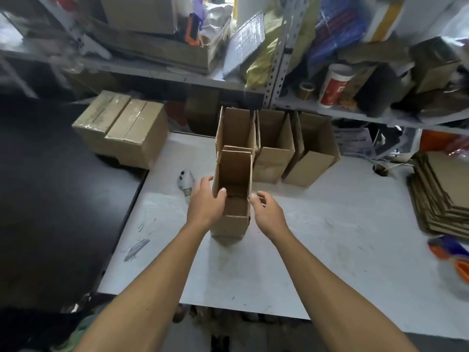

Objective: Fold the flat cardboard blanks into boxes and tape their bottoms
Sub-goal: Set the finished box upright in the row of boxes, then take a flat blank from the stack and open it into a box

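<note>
A small folded cardboard box stands upright on the white table, its top flaps open. My left hand grips its left wall, thumb inside the opening and fingers outside. My right hand hovers just right of the box with loosely curled fingers, holding nothing. Behind it stand more open boxes in a row: one directly behind, one in the middle and one to the right. A stack of flat cardboard blanks lies at the table's right edge.
A tape dispenser lies left of the box, and a small metal tool sits near the table's left edge. Two sealed cartons stand at the back left. An orange-and-blue tape gun rests at the right edge. Cluttered shelves rise behind.
</note>
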